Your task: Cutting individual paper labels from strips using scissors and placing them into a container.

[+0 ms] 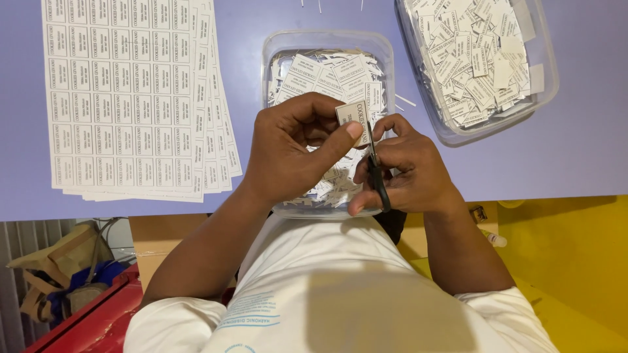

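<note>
Your left hand [288, 147] has its grip pinched shut on a small printed paper label [353, 117], thumb tip against its lower edge, holding it just above the clear plastic tub [327, 40] in front of you. Your right hand [405, 167] is closed around the black handles of the scissors [375, 163], whose blades stand at the label's right edge. Both hands hang over the near half of the tub, which is full of cut labels and paper strips; its near rim overhangs the desk [575, 150] edge towards your lap. To your left, a fanned stack of uncut label sheets [131, 98] lies close to the desk's near edge, with a strip of bare desk between it and the tub. To your right, a second clear tub [546, 72] of cut labels sits at an angle, with bare desk on its near side.
</note>
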